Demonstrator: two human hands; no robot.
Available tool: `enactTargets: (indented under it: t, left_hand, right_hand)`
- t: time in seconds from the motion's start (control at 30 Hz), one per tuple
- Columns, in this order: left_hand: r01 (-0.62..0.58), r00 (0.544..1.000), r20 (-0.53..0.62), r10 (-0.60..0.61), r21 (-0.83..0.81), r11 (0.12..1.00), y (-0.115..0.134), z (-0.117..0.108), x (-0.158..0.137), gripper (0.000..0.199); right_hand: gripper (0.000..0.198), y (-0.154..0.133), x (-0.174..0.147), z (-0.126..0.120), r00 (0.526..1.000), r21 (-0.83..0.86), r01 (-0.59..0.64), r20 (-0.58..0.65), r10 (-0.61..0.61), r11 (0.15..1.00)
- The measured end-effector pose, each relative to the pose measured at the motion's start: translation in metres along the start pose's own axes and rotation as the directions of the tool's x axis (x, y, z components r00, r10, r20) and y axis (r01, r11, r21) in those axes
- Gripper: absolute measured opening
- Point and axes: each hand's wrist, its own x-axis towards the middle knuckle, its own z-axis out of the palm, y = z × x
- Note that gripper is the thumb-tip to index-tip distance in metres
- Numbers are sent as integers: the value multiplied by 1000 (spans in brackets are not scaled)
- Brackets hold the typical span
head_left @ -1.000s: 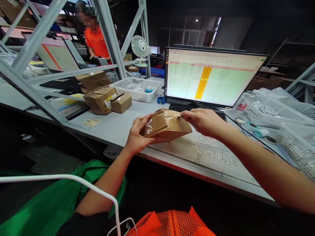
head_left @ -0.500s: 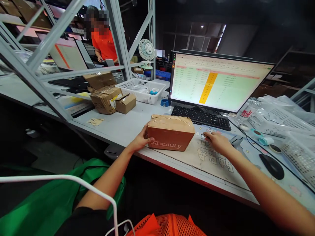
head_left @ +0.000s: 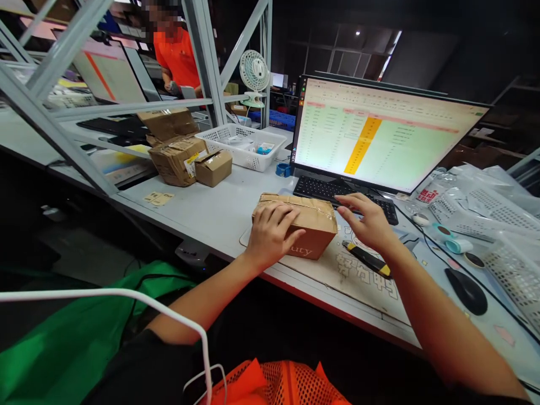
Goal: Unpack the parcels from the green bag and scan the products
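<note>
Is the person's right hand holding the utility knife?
No, the utility knife lies on the printed mat, and the right hand is open near the cardboard box.

Dim rm w/ paned window (head_left: 323,40) at back, small bright light (head_left: 358,33), grey metal rack (head_left: 205,62) on L, wht desk (head_left: 211,216), dk flr (head_left: 80,235).

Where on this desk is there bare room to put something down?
The widest bare patch of desk lies between the cards, the small carton and the box under the left hand. A smaller one is on the mat, just left of the mouse. It's crowded far right, with baskets and tape rolls, and back left, around the big carton and tray.
</note>
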Motion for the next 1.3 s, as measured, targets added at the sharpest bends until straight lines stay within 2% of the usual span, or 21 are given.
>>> enactTargets:
  t: [0.1, 0.2, 0.3, 0.37, 0.43, 0.5, 0.57, 0.63, 0.77, 0.83, 0.87, 0.93, 1.0, 1.07, 1.13, 1.2, 1.3]
  left_hand:
    - [1, 998, -58, 0, 25, 1000, -7, 19, -4, 40]
    - [-23, 996, -83, 25, 25, 999, -14, 24, -6, 37]
    - [-38, 993, -108, 41, 30, 999, -14, 26, -9, 33]
    - [-52, 988, -145, 58, 44, 998, -11, 24, -12, 30]
    - [-61, 984, -164, 70, 58, 996, -7, 18, -13, 29]
    - [-84, 990, -107, 89, 52, 995, -7, 7, -8, 30]
    - [-108, 994, 27, 108, 8, 994, -9, -7, 7, 30]
    - [-92, 981, 168, 93, -18, 996, -13, -19, 32, 30]
    - [53, 917, 388, -93, 113, 992, -15, -28, 83, 40]
    - [88, 905, 400, -144, 154, 984, -10, -29, 90, 42]
    - [85, 921, 366, -138, 157, 984, -6, -32, 87, 42]
    - [44, 955, 283, -89, 164, 986, 3, -39, 69, 44]
    - [9, 952, 299, -66, 188, 982, 10, -49, 45, 42]
    - [19, 909, 402, -106, 214, 977, 15, -58, 29, 33]
    - [39, 842, 516, -160, 237, 971, 16, -64, 31, 33]
    - [11, 760, 626, -174, 255, 967, 13, -66, 54, 44]
    - [-128, 611, 780, -137, 268, 955, 8, -62, 105, 50]
  right_hand:
    - [44, -25, 33, 13, 990, 60, 71, 117, -77, 996]
    - [40, -37, 48, 28, 972, -103, 97, 224, -72, 990]
    - [35, -42, 59, 31, 961, -300, 146, 270, -63, 943]
    - [41, -42, 72, 30, 972, -405, 89, 234, 9, 910]
    - [46, -38, 91, 34, 974, -456, -25, 187, 124, 889]
    - [49, -30, 111, 44, 946, -437, -124, 219, 239, 891]
    - [51, -21, 126, 56, 904, -401, -180, 292, 312, 898]
    - [51, -13, 134, 66, 878, -380, -196, 342, 334, 904]
    - [51, -4, 136, 71, 863, -366, -213, 365, 350, 906]
    - [52, -3, 135, 71, 864, -364, -229, 352, 361, 903]
    - [53, -2, 135, 71, 867, -363, -237, 340, 365, 901]
    - [53, -1, 134, 72, 877, -361, -250, 309, 369, 898]
    - [53, 1, 132, 74, 885, -355, -257, 288, 366, 899]
    - [52, 2, 131, 75, 890, -345, -254, 282, 358, 904]
    - [52, 1, 129, 76, 893, -335, -248, 284, 348, 909]
    - [53, -1, 127, 75, 895, -331, -244, 286, 343, 912]
    - [53, -7, 123, 70, 896, -334, -242, 283, 342, 911]
